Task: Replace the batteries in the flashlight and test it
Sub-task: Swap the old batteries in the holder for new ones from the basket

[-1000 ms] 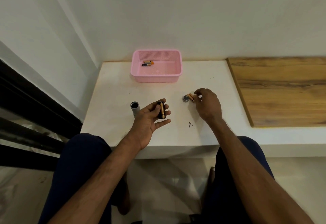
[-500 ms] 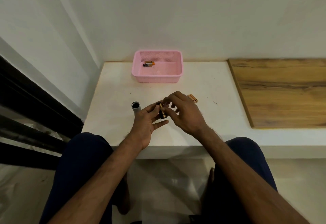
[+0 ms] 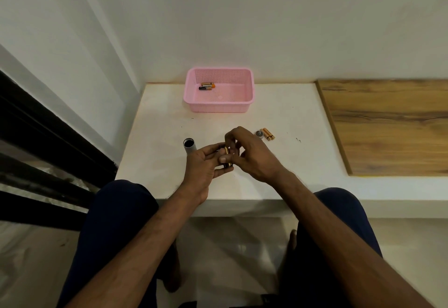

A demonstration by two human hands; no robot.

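One white surface (image 3: 155,162), set against a white wall, with one person seated at its near edge, both bare forearms reaching over it.

One silver cylindrical flashlight tube (image 3: 189,146), standing open end up with a dark hollow showing, on the surface just beside the left hand, apparently touching its knuckles.

One left hand (image 3: 202,169), palm turned up, fingers loosely curled under one dark, gold-banded battery holder (image 3: 227,160), which it supports from below.

One right hand (image 3: 252,156), fingers bent and drawn together at the top of the same holder, fingertips pinching at its upper end; whether a loose battery lies between them cannot be told. Both hands meet over the front middle of the surface.

One pink perforated plastic basket (image 3: 219,106), rectangular, at the back of the surface against the wall; inside it, in the left rear part, a small cluster of black-and-copper batteries (image 3: 207,86), two or three, count unclear.

One small round silver end cap (image 3: 259,133), lying on the surface to the right of the right hand.

Two copper-coloured batteries (image 3: 268,134), lying side by side, touching the cap's right side.

One wood-grain board (image 3: 388,125), flat along the right end of the surface.
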